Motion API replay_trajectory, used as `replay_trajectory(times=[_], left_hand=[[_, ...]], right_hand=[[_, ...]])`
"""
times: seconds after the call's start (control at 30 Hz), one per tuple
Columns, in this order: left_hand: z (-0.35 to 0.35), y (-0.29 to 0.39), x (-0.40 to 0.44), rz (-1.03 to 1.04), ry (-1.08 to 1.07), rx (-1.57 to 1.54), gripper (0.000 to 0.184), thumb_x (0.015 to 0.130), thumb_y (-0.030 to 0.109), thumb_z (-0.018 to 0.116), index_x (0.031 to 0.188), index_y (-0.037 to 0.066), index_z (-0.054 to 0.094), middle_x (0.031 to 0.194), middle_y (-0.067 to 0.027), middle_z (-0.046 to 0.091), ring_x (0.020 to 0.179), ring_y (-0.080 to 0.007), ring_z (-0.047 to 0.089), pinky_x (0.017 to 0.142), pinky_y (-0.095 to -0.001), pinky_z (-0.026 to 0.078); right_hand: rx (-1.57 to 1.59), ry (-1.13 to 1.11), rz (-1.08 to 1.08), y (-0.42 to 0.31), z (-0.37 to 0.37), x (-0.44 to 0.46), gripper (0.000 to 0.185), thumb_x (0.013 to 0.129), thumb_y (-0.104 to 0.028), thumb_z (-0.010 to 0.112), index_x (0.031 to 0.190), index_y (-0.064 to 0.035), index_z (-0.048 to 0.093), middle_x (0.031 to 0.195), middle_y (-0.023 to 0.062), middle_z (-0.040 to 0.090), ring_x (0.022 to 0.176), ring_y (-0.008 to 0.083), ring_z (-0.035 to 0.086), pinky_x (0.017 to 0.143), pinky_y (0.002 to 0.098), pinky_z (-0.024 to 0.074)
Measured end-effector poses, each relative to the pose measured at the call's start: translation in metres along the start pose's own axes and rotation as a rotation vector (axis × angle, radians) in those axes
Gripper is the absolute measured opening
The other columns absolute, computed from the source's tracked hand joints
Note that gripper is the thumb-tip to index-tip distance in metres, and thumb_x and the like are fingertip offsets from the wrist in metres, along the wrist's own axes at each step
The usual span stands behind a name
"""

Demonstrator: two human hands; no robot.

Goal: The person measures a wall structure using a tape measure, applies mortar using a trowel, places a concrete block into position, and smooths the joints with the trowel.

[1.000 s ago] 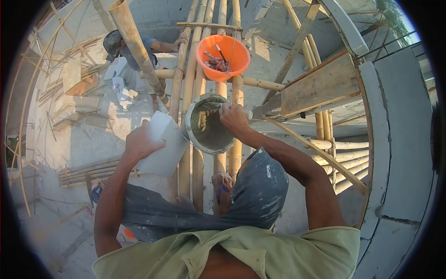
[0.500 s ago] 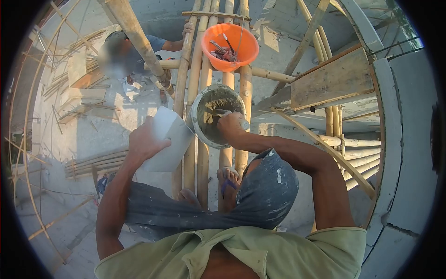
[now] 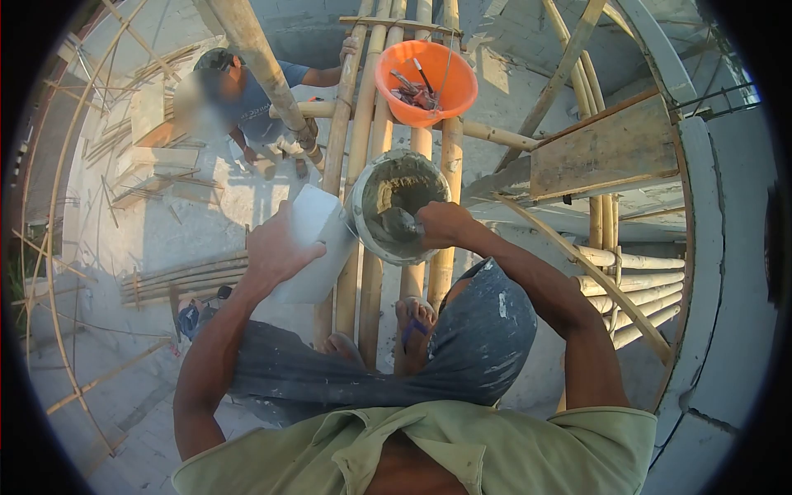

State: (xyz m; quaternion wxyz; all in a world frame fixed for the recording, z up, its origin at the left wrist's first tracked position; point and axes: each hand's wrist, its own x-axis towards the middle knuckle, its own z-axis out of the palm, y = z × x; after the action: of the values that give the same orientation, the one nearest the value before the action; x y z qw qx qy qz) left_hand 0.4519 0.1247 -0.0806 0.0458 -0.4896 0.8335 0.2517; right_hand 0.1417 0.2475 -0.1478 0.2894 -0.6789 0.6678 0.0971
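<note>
A platform of round bamboo poles (image 3: pixel 370 280), laid side by side with gaps between them, runs from the person's sandalled feet (image 3: pixel 415 326) toward the far side of the room. On it stands a grey-rimmed bucket (image 3: pixel 360 223) partly filled with wet grey mortar (image 3: pixel 412 186). Beyond the bucket sits an orange basin (image 3: pixel 412 114) holding small tools and scraps (image 3: pixel 417 91), near a thin crosspiece (image 3: pixel 396 24) lying over the poles. The left hand (image 3: pixel 280 243) clasps a pale block (image 3: pixel 316 210), tilted, close beside the bucket's left side. The right hand (image 3: pixel 445 225) is closed around a tool at the bucket's right edge; its handle is mostly hidden in the fist, and its flat blade (image 3: pixel 398 223) lies against the mortar. Below, on the left, a pale, dusty floor (image 3: pixel 177 235) in patchy sunlight carries a row of long poles (image 3: pixel 186 276) and scattered boards (image 3: pixel 165 158). A co-worker (image 3: pixel 268 103) is down there, one hand up on the outer bamboo. To the right, a wooden panel (image 3: pixel 606 153) stands by a diagonal brace (image 3: pixel 590 276), with more bamboo (image 3: pixel 635 285) stacked behind; a grey block wall (image 3: pixel 738 247) with dark joints closes that side.
</note>
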Motion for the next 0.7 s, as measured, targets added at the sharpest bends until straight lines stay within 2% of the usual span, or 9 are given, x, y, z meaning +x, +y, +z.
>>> replay_trajectory(times=[0.17, 0.27, 0.33, 0.5, 0.53, 0.57, 0.6, 0.63, 0.7], left_hand=[[-0.010, 0.005, -0.003, -0.012, -0.028, -0.102, 0.073, 0.065, 0.039, 0.080, 0.117, -0.002, 0.050, 0.098, -0.0256, 0.070, 0.094, -0.0432, 0.069, 0.086, -0.0487, 0.053], [-0.012, 0.001, 0.001, -0.033, -0.038, -0.121, 0.072, 0.065, 0.039, 0.080, 0.117, -0.002, 0.050, 0.097, -0.0256, 0.070, 0.093, -0.0434, 0.069, 0.085, -0.0492, 0.053], [-0.013, -0.001, 0.004, -0.054, -0.059, -0.118, 0.072, 0.065, 0.040, 0.080, 0.116, -0.001, 0.051, 0.097, -0.0256, 0.070, 0.093, -0.0435, 0.069, 0.084, -0.0494, 0.053], [-0.007, -0.011, 0.006, -0.068, -0.044, -0.107, 0.070, 0.066, 0.038, 0.084, 0.114, 0.000, 0.049, 0.097, -0.0226, 0.068, 0.091, -0.0434, 0.068, 0.081, -0.0514, 0.053], [0.002, -0.022, 0.007, -0.044, -0.069, -0.149, 0.080, 0.064, 0.035, 0.086, 0.127, 0.002, 0.048, 0.108, -0.0221, 0.069, 0.099, -0.0407, 0.068, 0.085, -0.0497, 0.054], [0.009, -0.031, 0.006, -0.035, -0.071, -0.214, 0.084, 0.061, 0.030, 0.088, 0.130, 0.002, 0.048, 0.113, -0.0237, 0.067, 0.105, -0.0421, 0.066, 0.088, -0.0500, 0.053], [0.007, -0.023, 0.001, -0.014, -0.033, -0.255, 0.070, 0.062, 0.028, 0.087, 0.113, 0.000, 0.047, 0.102, -0.0260, 0.065, 0.098, -0.0476, 0.064, 0.086, -0.0533, 0.051], [0.008, -0.028, 0.001, -0.102, -0.126, -0.223, 0.096, 0.060, 0.029, 0.088, 0.140, -0.001, 0.045, 0.120, -0.0266, 0.064, 0.113, -0.0465, 0.062, 0.096, -0.0518, 0.050], [0.031, -0.054, 0.001, -0.086, -0.090, -0.181, 0.103, 0.062, 0.030, 0.088, 0.146, -0.003, 0.040, 0.130, -0.0290, 0.059, 0.121, -0.0473, 0.057, 0.103, -0.0521, 0.046]], right_hand=[[0.323, 0.082, -0.004, 0.022, 0.033, -0.009, 0.031, 0.073, -0.020, 0.069, 0.094, 0.0018, 0.075, 0.092, 0.0279, 0.072, 0.088, 0.0398, 0.072, 0.079, 0.0455, 0.0579], [0.697, 0.148, -0.040, 0.028, 0.041, -0.027, 0.033, 0.072, -0.019, 0.071, 0.097, 0.0035, 0.073, 0.086, 0.0232, 0.071, 0.078, 0.0331, 0.071, 0.076, 0.0408, 0.0549], [1.039, 0.090, 0.128, 0.023, 0.031, -0.047, 0.029, 0.074, -0.015, 0.073, 0.096, 0.0033, 0.072, 0.077, 0.0120, 0.067, 0.070, 0.0209, 0.063, 0.070, 0.0352, 0.0506], [1.306, 0.334, 0.187, 0.015, 0.009, -0.100, 0.023, 0.079, -0.012, 0.069, 0.098, 0.0006, 0.072, 0.073, -0.0001, 0.059, 0.063, 0.0088, 0.053, 0.058, 0.0267, 0.0432], [1.382, 0.347, 0.206, 0.016, 0.001, -0.116, 0.027, 0.079, -0.012, 0.068, 0.104, -0.0003, 0.072, 0.074, 0.0002, 0.058, 0.061, 0.0073, 0.051, 0.056, 0.0253, 0.0419], [1.357, 0.430, 0.270, 0.011, -0.020, -0.134, 0.033, 0.080, -0.014, 0.069, 0.108, 0.0015, 0.071, 0.081, 0.0045, 0.062, 0.068, 0.0110, 0.055, 0.064, 0.0290, 0.0472], [1.287, 0.570, 0.307, 0.003, -0.040, -0.152, 0.035, 0.080, -0.016, 0.070, 0.109, 0.0027, 0.070, 0.085, 0.0072, 0.064, 0.073, 0.0136, 0.058, 0.070, 0.0312, 0.0489], [1.219, 0.681, 0.332, -0.006, -0.059, -0.171, 0.037, 0.081, -0.019, 0.071, 0.110, 0.0039, 0.069, 0.088, 0.0099, 0.065, 0.079, 0.0163, 0.061, 0.075, 0.0334, 0.0505], [1.183, 0.812, 0.444, -0.018, -0.092, -0.209, 0.040, 0.082, -0.022, 0.073, 0.111, 0.0048, 0.068, 0.091, 0.0114, 0.066, 0.085, 0.0185, 0.062, 0.081, 0.0351, 0.0502]])
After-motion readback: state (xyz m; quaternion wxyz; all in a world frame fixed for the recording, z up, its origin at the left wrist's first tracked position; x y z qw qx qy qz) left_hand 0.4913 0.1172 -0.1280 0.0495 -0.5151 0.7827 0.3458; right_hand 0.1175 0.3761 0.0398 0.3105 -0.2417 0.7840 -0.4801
